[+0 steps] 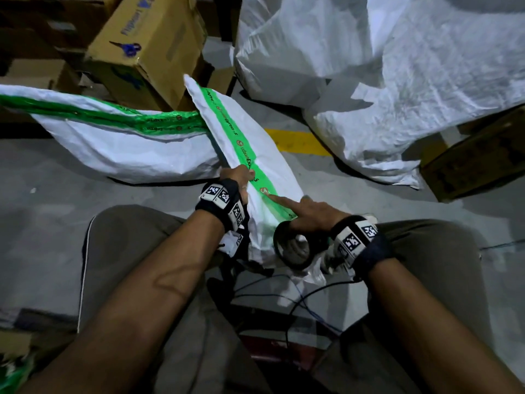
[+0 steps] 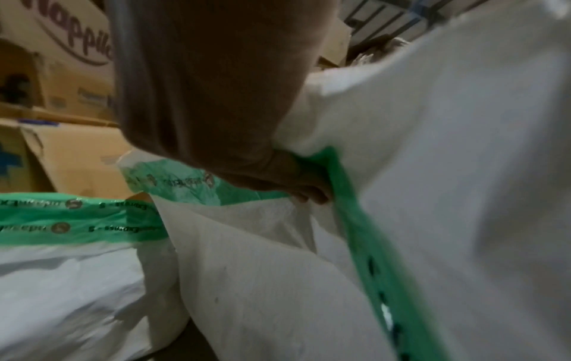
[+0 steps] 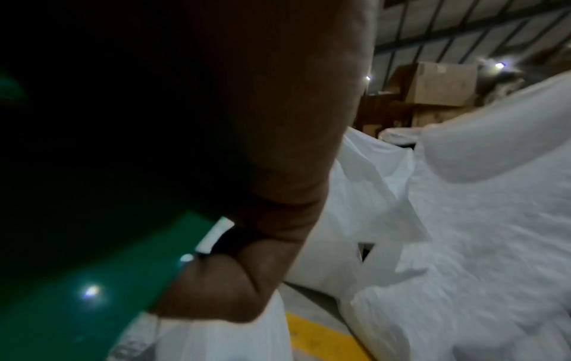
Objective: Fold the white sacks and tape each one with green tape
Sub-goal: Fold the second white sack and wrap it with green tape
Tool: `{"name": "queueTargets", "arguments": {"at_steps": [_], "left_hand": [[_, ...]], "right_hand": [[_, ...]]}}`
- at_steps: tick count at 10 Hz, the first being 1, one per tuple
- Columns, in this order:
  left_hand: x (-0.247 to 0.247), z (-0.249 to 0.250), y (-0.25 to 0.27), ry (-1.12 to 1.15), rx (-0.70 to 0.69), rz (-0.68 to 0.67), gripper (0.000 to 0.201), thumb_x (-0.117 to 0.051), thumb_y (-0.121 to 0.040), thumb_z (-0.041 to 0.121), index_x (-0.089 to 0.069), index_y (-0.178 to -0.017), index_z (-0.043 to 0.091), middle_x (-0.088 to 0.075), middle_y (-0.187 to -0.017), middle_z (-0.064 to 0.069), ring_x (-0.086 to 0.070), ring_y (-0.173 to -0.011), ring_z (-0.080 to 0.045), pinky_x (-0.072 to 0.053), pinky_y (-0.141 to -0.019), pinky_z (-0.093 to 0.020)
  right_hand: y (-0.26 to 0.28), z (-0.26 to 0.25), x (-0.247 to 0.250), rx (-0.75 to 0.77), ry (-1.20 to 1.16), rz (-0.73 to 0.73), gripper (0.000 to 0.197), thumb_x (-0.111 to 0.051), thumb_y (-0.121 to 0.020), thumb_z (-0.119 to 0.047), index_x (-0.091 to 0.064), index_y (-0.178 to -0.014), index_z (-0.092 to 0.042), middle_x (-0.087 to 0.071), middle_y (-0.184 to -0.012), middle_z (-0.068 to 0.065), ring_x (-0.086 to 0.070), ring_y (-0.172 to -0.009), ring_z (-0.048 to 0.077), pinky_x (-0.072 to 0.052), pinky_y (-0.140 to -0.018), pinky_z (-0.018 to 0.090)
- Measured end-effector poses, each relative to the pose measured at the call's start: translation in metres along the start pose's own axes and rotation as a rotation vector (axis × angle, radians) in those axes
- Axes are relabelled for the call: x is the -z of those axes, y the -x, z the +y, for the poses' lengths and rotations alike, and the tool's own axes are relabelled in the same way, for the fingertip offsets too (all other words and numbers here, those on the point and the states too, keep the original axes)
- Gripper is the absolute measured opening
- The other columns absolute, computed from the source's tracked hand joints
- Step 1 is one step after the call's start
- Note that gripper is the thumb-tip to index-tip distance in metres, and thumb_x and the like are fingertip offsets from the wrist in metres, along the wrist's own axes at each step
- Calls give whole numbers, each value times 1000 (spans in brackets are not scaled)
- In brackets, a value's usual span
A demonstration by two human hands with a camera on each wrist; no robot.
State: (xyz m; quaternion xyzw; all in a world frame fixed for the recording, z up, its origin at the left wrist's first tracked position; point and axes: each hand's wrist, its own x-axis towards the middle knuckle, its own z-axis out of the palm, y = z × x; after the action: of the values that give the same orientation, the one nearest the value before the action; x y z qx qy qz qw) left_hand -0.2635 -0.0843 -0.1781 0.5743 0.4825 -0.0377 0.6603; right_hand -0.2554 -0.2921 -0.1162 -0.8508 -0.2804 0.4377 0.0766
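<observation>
A folded white sack (image 1: 261,143) lies from my lap up toward the boxes, with a strip of printed green tape (image 1: 250,160) along its length. My left hand (image 1: 241,177) grips the sack's left edge, thumb on the tape; the left wrist view shows this hand (image 2: 231,122) pinching sack cloth (image 2: 262,281) beside the tape (image 2: 355,232). My right hand (image 1: 309,211) presses its straight index finger on the tape, while its other fingers curl round the dark green tape roll (image 1: 277,245). The right wrist view shows those curled fingers (image 3: 262,171) against the roll (image 3: 108,281).
A second sack (image 1: 113,149), bound with green tape, lies on the floor at left. Large loose white sacks (image 1: 397,81) pile up at right. Cardboard boxes (image 1: 159,58) stand behind, blue scissors (image 1: 127,48) on one. Another box (image 1: 477,160) is at right. Cables (image 1: 284,294) run between my knees.
</observation>
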Motion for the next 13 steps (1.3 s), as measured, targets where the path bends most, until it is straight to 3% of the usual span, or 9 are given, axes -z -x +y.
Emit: {"name": "queueTargets", "arguments": {"at_steps": [2,3,4,6,7,8,9,12,13], "left_hand": [[-7,0,28,175,56,-218,36,-61,-94,22,-66,-123,2,-67,-105,-19,-65,-87,-31,-55,-89,-46],[-6,-16,22,255,84,-223,31,-57,-97,38,-72,-79,17,-62,-83,-10,-57,-64,-21,-48,-67,-32],[2,-35,15,206,114,-235,23,-55,-96,29,-72,-91,14,-69,-84,-8,-64,-69,-23,-53,-80,-36],[3,-66,13,79,190,-305,26,-46,-100,21,-63,-86,8,-67,-71,-8,-64,-70,-24,-54,-69,-30],[2,-65,11,34,213,-280,27,-40,-104,32,-58,-91,17,-71,-68,1,-62,-75,-23,-53,-67,-36],[3,-61,13,87,223,-251,32,-31,-107,35,-54,-89,21,-70,-61,5,-59,-78,-22,-50,-67,-34],[8,-57,23,254,196,-212,46,-30,-104,42,-64,-80,23,-69,-58,3,-62,-80,-25,-48,-69,-31],[11,-52,47,476,99,-138,67,-26,-102,28,-66,-49,15,-61,-52,-4,-59,-44,-15,-46,-47,-16],[8,-47,57,392,48,-158,38,-47,-93,42,-60,-71,14,-59,-68,-10,-56,-61,-22,-48,-64,-25]], "right_hand": [[-26,-2,-14,136,-273,-89,84,-56,-98,-7,-5,-159,-34,-26,-161,16,-39,-141,34,-40,-109,37],[-21,-5,-11,93,-513,-91,87,-56,-96,0,-10,-158,-39,-40,-149,7,-68,-98,17,-55,-65,17],[-16,-1,-10,80,-675,-99,83,-47,-98,8,-11,-158,-37,-48,-126,11,-64,-49,3,-46,-42,18],[-28,-6,-15,132,-578,-146,66,-32,-106,-5,-9,-158,-40,-24,-161,12,-62,-104,28,-58,-72,38],[-20,-10,-13,82,-552,-151,49,-25,-109,-8,-24,-158,-16,-35,-153,16,-63,-82,12,-50,-63,19],[-28,0,-10,37,-441,-164,72,-36,-100,9,-5,-160,-17,-25,-162,10,-47,-122,10,-41,-77,2],[-19,0,-2,-33,-266,-126,81,-53,-95,-7,-16,-155,-47,-28,-162,-1,-34,-145,24,-34,-108,25],[-6,-23,-6,-3,-150,-87,87,-57,-95,-18,0,-158,-38,-29,-162,7,-32,-146,26,-29,-114,37],[0,-29,-5,-2,-100,-100,96,-59,-85,-34,2,-158,-39,-32,-159,9,-36,-143,27,-32,-109,37]]}}
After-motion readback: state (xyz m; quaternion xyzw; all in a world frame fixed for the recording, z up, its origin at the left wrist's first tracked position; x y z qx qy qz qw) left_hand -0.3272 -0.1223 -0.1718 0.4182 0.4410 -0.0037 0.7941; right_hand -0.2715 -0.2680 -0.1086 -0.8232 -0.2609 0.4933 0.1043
